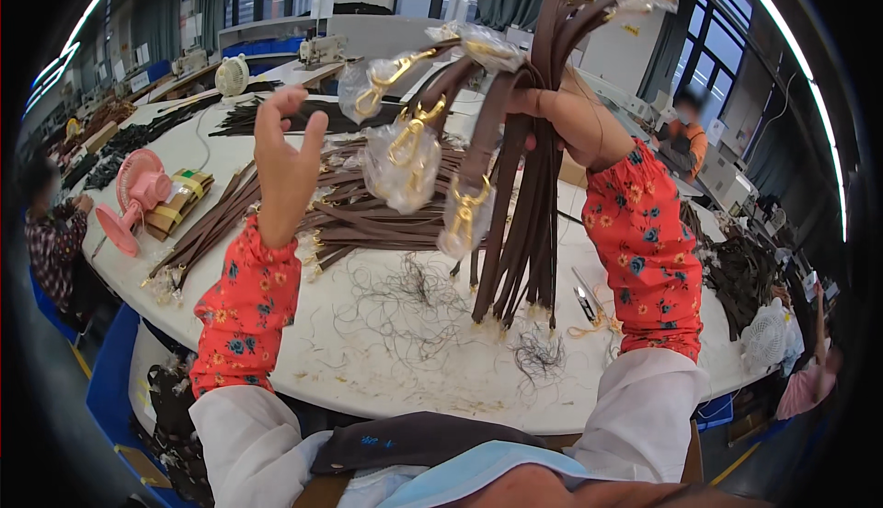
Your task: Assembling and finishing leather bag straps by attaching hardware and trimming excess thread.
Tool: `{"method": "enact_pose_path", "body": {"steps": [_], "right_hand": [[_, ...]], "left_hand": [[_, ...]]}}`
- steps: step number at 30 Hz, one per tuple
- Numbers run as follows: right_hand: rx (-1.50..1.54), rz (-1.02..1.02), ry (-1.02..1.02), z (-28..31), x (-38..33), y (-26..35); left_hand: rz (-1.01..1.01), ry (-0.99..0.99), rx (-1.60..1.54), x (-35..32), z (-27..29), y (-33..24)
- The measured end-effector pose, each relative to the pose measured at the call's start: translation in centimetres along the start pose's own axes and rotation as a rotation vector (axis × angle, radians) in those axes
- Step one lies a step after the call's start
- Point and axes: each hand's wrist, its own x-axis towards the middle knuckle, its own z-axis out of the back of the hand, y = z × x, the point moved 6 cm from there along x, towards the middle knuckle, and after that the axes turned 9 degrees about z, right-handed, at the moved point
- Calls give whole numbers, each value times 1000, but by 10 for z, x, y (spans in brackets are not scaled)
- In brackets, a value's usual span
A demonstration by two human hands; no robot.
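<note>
A bundle of brown leather straps [526, 204] hangs from my right hand [572, 120], whose fingers are wrapped round it above the table. Gold snap hooks [405, 144] in clear plastic wrapping dangle from several strap ends on the left of the bundle, and more wrapped ends stick up over my hand. My left hand [287, 163] is raised to the left of the hooks, fingers apart and holding nothing. Behind and below it, more brown straps [386, 204] lie in piles on the white table [368, 361].
Loose thread scraps [414, 287] and thread snips [585, 298] lie near me. A pink fan [136, 197] stands at the left, beside a taped bundle [181, 202]. Dark straps [750, 273] are heaped at the right, near a white fan [771, 335]. Other people sit around the room.
</note>
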Motion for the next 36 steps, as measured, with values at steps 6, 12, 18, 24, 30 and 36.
{"method": "enact_pose_path", "body": {"steps": [6, 12, 18, 24, 30, 36], "right_hand": [[44, -55, 6, -15, 25, -4], [180, -33, 98, -62, 26, -9], [353, -151, 120, -81, 25, -38], [454, -243, 188, -60, 24, -91], [813, -188, -198, -11, 10, -110], [785, -86, -154, 50, -19, -115]], "left_hand": [[147, 810, -430, -114, -69, -42], [657, 1000, -1039, -111, -113, -55], [1053, 1039, -1168, -126, -108, -60], [1297, 976, -1181, -139, -91, -48], [1533, 887, -1225, -147, -74, -11], [1675, 731, -1261, -149, -57, 33]]}}
